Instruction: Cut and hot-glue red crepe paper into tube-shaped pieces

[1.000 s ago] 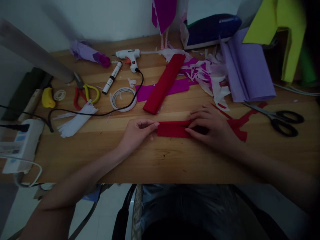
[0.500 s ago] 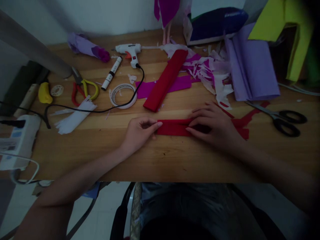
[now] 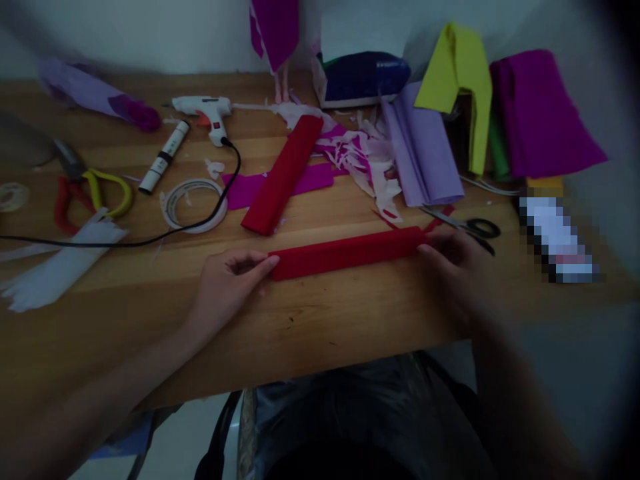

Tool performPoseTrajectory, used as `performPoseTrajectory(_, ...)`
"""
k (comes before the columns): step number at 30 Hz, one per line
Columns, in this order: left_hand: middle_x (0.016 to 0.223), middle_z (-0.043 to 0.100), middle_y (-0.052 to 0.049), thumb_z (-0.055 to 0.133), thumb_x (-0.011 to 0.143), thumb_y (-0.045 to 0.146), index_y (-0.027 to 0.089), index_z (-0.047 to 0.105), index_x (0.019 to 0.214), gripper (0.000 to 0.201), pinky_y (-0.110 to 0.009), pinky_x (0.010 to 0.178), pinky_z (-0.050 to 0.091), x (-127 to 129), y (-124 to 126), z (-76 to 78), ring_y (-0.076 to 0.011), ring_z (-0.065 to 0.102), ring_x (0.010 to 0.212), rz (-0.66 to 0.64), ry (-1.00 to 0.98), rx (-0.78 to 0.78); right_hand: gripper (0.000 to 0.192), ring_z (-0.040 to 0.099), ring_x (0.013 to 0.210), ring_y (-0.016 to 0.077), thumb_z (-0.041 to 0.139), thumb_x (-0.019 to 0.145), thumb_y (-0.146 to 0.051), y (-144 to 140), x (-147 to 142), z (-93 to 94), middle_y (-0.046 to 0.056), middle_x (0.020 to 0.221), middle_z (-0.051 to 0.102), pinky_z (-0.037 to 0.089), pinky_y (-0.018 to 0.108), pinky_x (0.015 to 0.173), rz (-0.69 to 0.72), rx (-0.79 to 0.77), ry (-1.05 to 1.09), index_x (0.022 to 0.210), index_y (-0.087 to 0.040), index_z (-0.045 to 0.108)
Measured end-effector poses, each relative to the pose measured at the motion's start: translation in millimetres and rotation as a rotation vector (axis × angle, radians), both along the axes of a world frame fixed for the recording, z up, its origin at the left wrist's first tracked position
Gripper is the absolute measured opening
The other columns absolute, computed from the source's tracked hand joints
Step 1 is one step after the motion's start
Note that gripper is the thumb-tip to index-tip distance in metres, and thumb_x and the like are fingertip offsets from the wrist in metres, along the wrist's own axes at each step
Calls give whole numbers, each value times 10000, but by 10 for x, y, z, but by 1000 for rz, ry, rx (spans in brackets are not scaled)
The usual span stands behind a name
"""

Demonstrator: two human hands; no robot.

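Pinching the left end between thumb and forefinger, the left hand [image 3: 225, 277] holds a folded red strip [image 3: 345, 253] at its corner. The right hand [image 3: 457, 267] has its thumb over the far end and seems to grip it there, the other fingers sunk in shadow. The strip lies straight between them, its long sides roughly following the near edge of the desk [image 3: 325, 313], though I cannot tell whether its underside rests on the wood.

As I judge it, the folding is well along: the strip looks narrow and even, with a crease running lengthwise. I see nothing that fastens it, so it probably relies on those two grips; what else remains I cannot say.

Plain wood runs from the strip to the near edge, leaving room to draw it closer. Away from the person, room is tighter: a thicker red roll [image 3: 285, 173] slants just behind the strip, across a magenta piece [image 3: 240, 190], and the tape ring [image 3: 170, 217] sits to its left. Scissors [image 3: 445, 217] lie just beyond the right hand, so a swing that way could catch them. Shredded scraps [image 3: 350, 153] crowd towards the back edge.
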State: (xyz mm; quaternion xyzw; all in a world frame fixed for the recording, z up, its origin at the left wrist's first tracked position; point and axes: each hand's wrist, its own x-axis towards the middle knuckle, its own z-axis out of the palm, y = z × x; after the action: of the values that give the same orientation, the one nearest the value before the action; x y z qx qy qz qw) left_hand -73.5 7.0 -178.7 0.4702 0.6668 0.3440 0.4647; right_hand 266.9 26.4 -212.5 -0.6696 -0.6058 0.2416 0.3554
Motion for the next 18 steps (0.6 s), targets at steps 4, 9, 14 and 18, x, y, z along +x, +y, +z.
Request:
performPoseTrajectory(4, 437, 560, 43, 730, 736, 368, 220, 702, 700, 155, -230, 414, 335, -24, -6, 11, -114, 482, 416, -30, 32, 4, 187, 624, 752, 178, 701, 782, -421, 42, -19, 9, -4, 794, 670, 496, 324, 683, 12, -17, 80, 807, -237, 674)
performPoseTrajectory(9, 444, 572, 39, 740, 725, 371, 224, 698, 699, 155, -242, 458, 376, -30, -4, 16, -133, 517, 443, -31, 35, -7, 148, 592, 663, 138, 721, 749, -363, 75, -82, 104, -21, 730, 649, 471, 268, 616, -16, -66, 201, 745, -224, 671)
performPoseTrajectory(14, 451, 577, 39, 734, 728, 372, 215, 706, 720, 160, -239, 469, 390, -33, 0, -10, -130, 523, 446, -42, 30, 5, 161, 540, 591, 124, 721, 736, -344, 63, -91, 96, -29, 670, 604, 434, 256, 561, -45, -53, 232, 689, -218, 632)
performPoseTrajectory(18, 438, 561, 47, 739, 716, 343, 212, 706, 716, 135, -239, 464, 405, -24, -5, -13, -129, 529, 439, -27, 8, 15, 173, 527, 566, 129, 730, 737, -361, 56, -59, 54, -21, 656, 600, 421, 269, 543, -49, -67, 268, 687, -224, 637)
